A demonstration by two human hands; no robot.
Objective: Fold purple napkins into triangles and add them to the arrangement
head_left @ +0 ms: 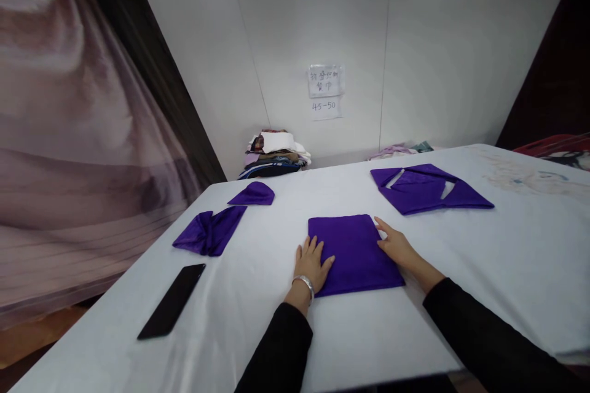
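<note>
A folded purple cloth [354,255], close to square, lies flat on the white-covered table in front of me. My left hand [312,267], with a silver bracelet at the wrist, rests on its left edge, fingers spread. Along the right edge is my right hand [393,244], its thumb and index finger apart and touching or very near the cloth; the other fingers are partly hidden. Behind it on the right lies a folded purple cloth piece [415,190] with two slits showing white. To the left are a twisted purple cloth piece [209,232] and a small rounded purple piece [252,194].
A black phone-like slab [171,302] lies on the white tablecloth [239,313] at left. A stack of folded clothes [276,153] stands against the wall, below a handwritten paper sign [326,91]. A pinkish curtain [83,135] hangs along the left side.
</note>
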